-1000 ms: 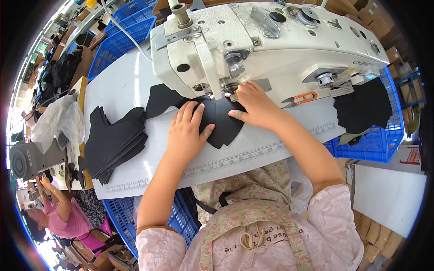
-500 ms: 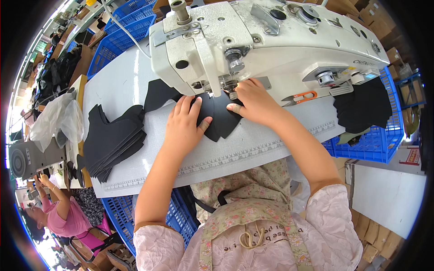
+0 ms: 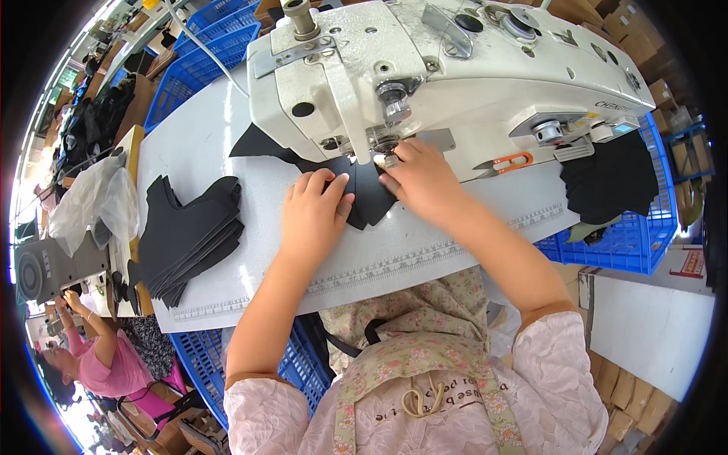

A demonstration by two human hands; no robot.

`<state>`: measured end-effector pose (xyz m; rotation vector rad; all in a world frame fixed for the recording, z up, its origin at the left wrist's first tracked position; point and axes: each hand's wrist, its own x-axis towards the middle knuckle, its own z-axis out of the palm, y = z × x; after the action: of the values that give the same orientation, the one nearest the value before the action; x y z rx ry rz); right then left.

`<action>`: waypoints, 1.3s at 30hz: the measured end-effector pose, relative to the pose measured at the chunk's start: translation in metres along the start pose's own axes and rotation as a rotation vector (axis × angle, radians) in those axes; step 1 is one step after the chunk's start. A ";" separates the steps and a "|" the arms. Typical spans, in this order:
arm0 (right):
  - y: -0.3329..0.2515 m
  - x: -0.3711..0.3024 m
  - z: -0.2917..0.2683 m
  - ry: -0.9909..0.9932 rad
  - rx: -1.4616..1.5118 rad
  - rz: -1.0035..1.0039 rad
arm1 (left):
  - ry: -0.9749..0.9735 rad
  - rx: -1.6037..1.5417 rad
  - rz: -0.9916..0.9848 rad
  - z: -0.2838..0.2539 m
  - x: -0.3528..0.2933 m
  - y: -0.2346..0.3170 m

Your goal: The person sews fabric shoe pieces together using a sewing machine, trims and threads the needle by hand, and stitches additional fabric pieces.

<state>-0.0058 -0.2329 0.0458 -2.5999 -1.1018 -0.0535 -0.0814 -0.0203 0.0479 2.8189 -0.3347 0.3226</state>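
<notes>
One black piece (image 3: 368,193) lies on the light grey worktop (image 3: 262,220), under the needle end of the white sewing machine (image 3: 334,91). Its near end pokes out between the two hands; a wing runs out far left, past the left fingertips.

Left grip (image 3: 312,208): on the piece's left side, fingers bent, thumb just beside them. Can't tell if it's clamped or only pressing. Right grip (image 3: 425,182): on the right edge, thumb on the piece, fingers up by the presser foot; that closure's hidden too.

Containers: right blue basket (image 3: 644,250) has greenish cloth (image 3: 590,229) at its near left, black pieces (image 3: 610,178) just beside or over it, can't tell which. Near left blue basket (image 3: 303,360) sits below the worktop edge, contents unclear. Far left blue basket (image 3: 182,80), contents unclear. Stack of black cutouts (image 3: 186,235) sits left, orange-handled snips (image 3: 504,164) right.
</notes>
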 end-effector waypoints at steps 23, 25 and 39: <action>0.011 0.005 -0.007 -0.012 0.217 0.023 | 0.055 -0.004 0.038 0.002 0.006 -0.006; 0.011 0.007 -0.006 -0.007 0.199 0.035 | 0.041 0.004 0.031 0.002 0.008 -0.008; 0.014 -0.002 0.003 0.248 0.096 -0.204 | 0.094 -0.036 0.126 0.003 0.010 -0.008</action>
<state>0.0025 -0.2421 0.0388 -2.3127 -1.2376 -0.3501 -0.0700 -0.0159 0.0460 2.7424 -0.4938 0.4704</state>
